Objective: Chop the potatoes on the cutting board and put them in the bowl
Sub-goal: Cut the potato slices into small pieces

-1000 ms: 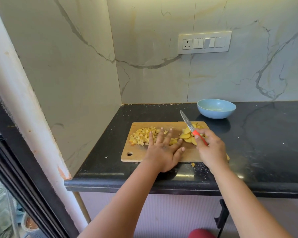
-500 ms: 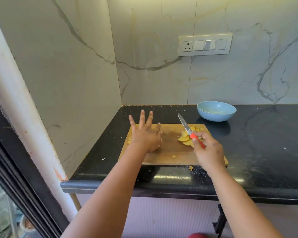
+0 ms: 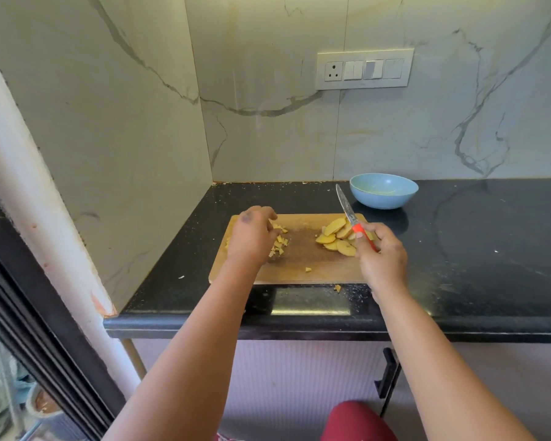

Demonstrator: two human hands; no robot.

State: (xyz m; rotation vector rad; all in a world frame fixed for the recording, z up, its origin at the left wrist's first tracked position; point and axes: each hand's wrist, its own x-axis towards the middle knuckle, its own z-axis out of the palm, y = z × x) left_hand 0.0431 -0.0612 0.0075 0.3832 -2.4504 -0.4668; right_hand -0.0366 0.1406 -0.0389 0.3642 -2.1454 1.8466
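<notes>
The knife [image 3: 350, 214] sits in the right hand [image 3: 380, 259], fingers wrapped round the orange handle, blade pointing up and away toward the far left, tip hovering over the far edge of the board [image 3: 303, 265] just left of the bowl [image 3: 383, 190]. The board's long axis runs left to right on the black worktop [image 3: 477, 256], its near edge well back from the worktop's front lip. The potato slices [image 3: 336, 238] are piled at the right end of the board, right beside the knife hand, overlapping each other. The diced bits [image 3: 280, 241] are at the left end, and the left hand [image 3: 250, 238] is curled down over them, fingers bent into the pile like it's gathering them, though I can't tell how much it actually grips. Between the two piles the middle of the board is bare wood, with one stray cube [image 3: 308, 269] near the front edge, and another chunk [image 3: 337, 288] fell off onto the worktop just in front of the board. The bowl is light blue, sitting past the board's far right corner near the wall, and nothing shows inside it. Lots of open worktop off to the right; the left side is boxed in by the side wall [image 3: 115, 128].
</notes>
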